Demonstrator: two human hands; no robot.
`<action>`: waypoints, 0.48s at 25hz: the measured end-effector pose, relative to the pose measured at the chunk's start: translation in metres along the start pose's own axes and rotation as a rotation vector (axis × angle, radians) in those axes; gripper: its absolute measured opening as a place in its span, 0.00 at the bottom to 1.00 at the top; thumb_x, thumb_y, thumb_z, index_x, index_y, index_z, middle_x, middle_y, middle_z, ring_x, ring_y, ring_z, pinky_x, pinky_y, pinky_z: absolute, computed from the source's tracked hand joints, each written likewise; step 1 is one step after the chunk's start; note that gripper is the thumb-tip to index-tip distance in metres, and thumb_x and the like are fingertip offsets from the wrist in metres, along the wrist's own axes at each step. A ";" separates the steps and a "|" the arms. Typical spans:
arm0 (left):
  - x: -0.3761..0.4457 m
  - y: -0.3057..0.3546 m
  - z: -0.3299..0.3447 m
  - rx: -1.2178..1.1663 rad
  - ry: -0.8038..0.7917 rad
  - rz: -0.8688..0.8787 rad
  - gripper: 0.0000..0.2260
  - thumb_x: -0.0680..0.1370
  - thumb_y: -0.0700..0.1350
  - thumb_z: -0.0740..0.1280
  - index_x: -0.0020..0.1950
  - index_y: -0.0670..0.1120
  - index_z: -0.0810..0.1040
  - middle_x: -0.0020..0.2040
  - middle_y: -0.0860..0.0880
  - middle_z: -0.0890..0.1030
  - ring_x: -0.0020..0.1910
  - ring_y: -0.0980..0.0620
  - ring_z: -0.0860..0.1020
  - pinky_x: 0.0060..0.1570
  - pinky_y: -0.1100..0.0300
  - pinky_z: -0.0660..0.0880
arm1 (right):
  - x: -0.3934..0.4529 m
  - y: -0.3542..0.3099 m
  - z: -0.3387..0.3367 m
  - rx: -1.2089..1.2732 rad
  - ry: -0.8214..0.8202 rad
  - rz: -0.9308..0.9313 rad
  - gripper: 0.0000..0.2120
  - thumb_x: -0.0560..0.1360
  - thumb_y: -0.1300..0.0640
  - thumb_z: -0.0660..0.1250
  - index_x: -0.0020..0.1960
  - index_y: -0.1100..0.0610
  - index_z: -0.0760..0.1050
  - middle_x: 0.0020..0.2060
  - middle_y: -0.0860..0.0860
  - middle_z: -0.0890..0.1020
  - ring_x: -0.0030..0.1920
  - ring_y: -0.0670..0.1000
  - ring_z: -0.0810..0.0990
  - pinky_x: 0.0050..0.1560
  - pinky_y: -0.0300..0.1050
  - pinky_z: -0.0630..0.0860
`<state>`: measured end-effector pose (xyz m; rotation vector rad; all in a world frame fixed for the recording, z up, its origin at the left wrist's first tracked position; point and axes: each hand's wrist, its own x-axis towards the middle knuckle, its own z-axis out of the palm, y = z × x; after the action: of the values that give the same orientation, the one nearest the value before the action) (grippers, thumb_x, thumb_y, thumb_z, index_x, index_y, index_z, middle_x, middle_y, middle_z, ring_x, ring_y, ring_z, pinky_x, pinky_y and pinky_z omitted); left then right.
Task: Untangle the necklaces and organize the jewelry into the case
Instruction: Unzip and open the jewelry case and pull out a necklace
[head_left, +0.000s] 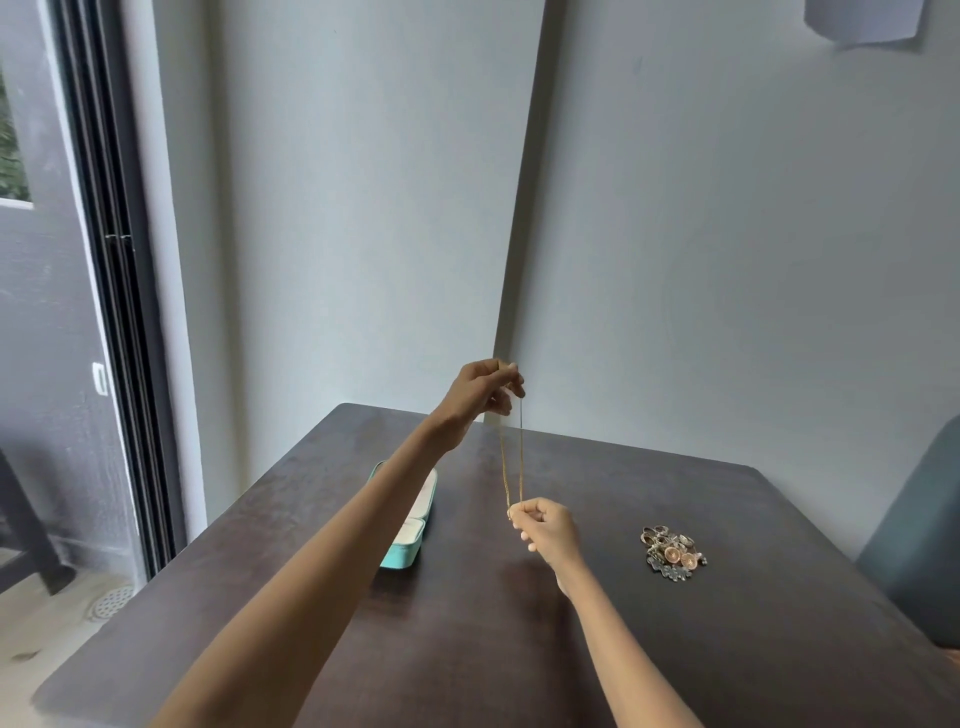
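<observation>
Gold necklace (511, 457) stretched between raised left hand (480, 392) and right hand (545, 527).

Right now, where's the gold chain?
Head view, centre: the gold chain hangs taut above the table, pinched between the raised left hand and the lower right hand, right of the teal case.

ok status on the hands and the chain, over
Left hand raised, pinching thin gold chain necklace at top; right hand pinching its lower end. Teal jewelry case open on dark wooden table. Nothing in the way.
</observation>
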<state>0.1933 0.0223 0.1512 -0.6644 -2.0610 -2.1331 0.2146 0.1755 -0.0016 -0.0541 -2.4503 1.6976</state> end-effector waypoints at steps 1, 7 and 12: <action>-0.001 0.000 0.000 0.035 -0.042 0.000 0.11 0.81 0.43 0.60 0.40 0.44 0.76 0.38 0.47 0.80 0.30 0.54 0.73 0.36 0.62 0.73 | -0.001 0.003 -0.001 0.006 -0.013 0.005 0.02 0.72 0.57 0.70 0.41 0.52 0.79 0.34 0.48 0.81 0.32 0.45 0.75 0.30 0.35 0.71; -0.006 0.000 0.012 0.194 -0.220 -0.030 0.10 0.81 0.44 0.59 0.43 0.45 0.76 0.42 0.49 0.82 0.38 0.53 0.78 0.42 0.63 0.74 | -0.007 -0.008 -0.019 0.113 -0.078 -0.085 0.09 0.75 0.58 0.68 0.55 0.51 0.76 0.48 0.49 0.80 0.47 0.44 0.78 0.44 0.35 0.74; -0.014 -0.005 0.030 0.177 -0.219 -0.053 0.10 0.81 0.43 0.60 0.42 0.44 0.77 0.42 0.47 0.81 0.41 0.50 0.79 0.44 0.60 0.76 | -0.014 -0.067 -0.036 0.347 -0.041 -0.193 0.04 0.76 0.58 0.66 0.51 0.53 0.77 0.41 0.46 0.80 0.40 0.42 0.77 0.46 0.34 0.74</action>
<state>0.2107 0.0489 0.1406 -0.8617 -2.3695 -1.9497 0.2379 0.1832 0.0713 0.2526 -2.0710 2.0180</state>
